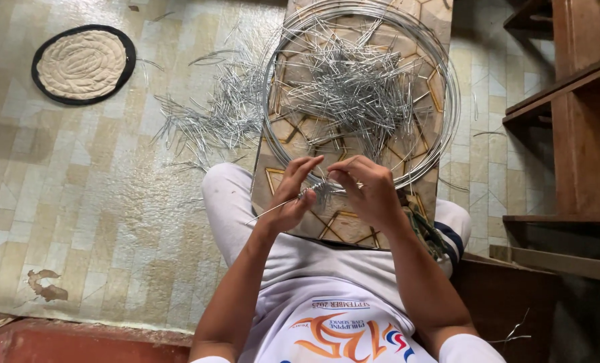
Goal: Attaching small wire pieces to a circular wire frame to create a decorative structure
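My left hand and my right hand meet over a patterned board that rests on my lap. Both pinch a small bundle of short silver wire pieces between the fingertips. One thin wire sticks out down to the left below my left hand. A large coil of silver wire lies on the board just beyond my hands. Inside the coil sits a heap of cut wire pieces.
More cut wire pieces are scattered on the tiled floor left of the board. A round woven mat with a black rim lies at far left. Wooden furniture stands at the right. My legs wear white trousers.
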